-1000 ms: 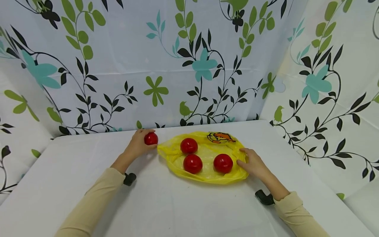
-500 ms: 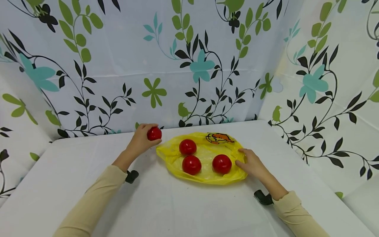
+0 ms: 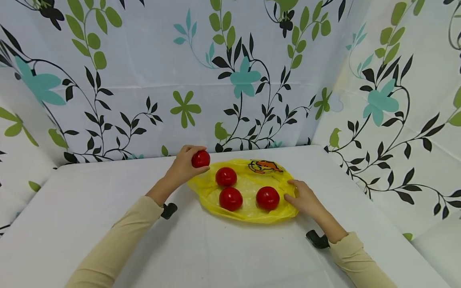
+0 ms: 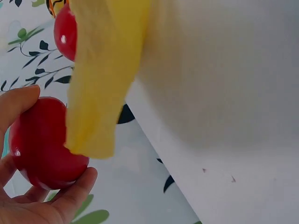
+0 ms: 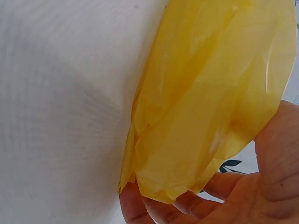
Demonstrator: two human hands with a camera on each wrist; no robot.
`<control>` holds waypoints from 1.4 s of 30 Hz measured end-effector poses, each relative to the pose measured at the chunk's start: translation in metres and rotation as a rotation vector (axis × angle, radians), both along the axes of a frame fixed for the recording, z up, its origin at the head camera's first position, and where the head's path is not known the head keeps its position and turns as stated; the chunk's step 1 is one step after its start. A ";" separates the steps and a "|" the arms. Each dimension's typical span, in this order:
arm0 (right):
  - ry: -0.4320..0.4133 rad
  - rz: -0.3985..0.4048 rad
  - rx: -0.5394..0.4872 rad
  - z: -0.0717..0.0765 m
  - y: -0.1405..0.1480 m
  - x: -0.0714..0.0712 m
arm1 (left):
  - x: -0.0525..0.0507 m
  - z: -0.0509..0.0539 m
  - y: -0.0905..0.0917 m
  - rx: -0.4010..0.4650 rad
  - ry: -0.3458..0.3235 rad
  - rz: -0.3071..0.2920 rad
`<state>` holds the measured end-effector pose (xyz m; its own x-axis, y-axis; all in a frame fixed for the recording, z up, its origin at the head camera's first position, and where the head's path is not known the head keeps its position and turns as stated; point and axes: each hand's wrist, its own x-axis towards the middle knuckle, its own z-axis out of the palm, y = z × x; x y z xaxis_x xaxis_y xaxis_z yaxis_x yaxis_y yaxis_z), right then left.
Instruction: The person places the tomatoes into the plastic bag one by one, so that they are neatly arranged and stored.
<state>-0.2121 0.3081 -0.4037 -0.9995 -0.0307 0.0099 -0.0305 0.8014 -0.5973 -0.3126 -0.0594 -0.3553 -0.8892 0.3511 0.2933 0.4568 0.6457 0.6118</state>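
Note:
My left hand (image 3: 182, 168) grips a glossy, round red fruit (image 3: 200, 159) between thumb and fingers, above the left end of a yellow plastic bag (image 3: 248, 214). In the left wrist view the fingers curl about this fruit (image 4: 44, 140), and the bag's edge (image 4: 105, 84) hangs in front of part of it. The bag lies spread on the table, with three similar red fruits (image 3: 267, 198) in it. My right hand (image 3: 306, 200) holds the bag's right edge; in the right wrist view the fingers go behind the yellow film (image 5: 187, 140), so their tips are partly hidden.
A white cloth covers the table (image 3: 216, 256). Behind it and at the sides hangs a leaf-patterned curtain (image 3: 144, 72). Black camera mounts (image 3: 317, 239) sit at both wrists. An orange and black print (image 3: 265, 166) marks the bag's far side.
My left hand has lifted the red fruit and carried it rightward, from beside the bag to above its left end. The right hand stays at the bag's right edge.

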 end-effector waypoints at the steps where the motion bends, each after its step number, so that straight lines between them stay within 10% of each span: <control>1: 0.002 -0.002 0.000 0.000 0.000 0.000 | 0.000 0.001 0.002 -0.004 0.002 -0.008; 19: 0.001 -0.002 -0.001 0.001 -0.001 0.001 | 0.012 0.013 0.051 -0.085 -0.073 -0.110; 42: -0.015 -0.010 -0.027 0.000 0.000 0.000 | 0.012 -0.003 0.100 -0.196 -0.054 -0.231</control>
<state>-0.2120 0.3082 -0.4034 -0.9998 -0.0211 -0.0043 -0.0139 0.7854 -0.6188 -0.3007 0.0407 -0.3583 -0.7917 0.5910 0.1545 0.5754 0.6366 0.5135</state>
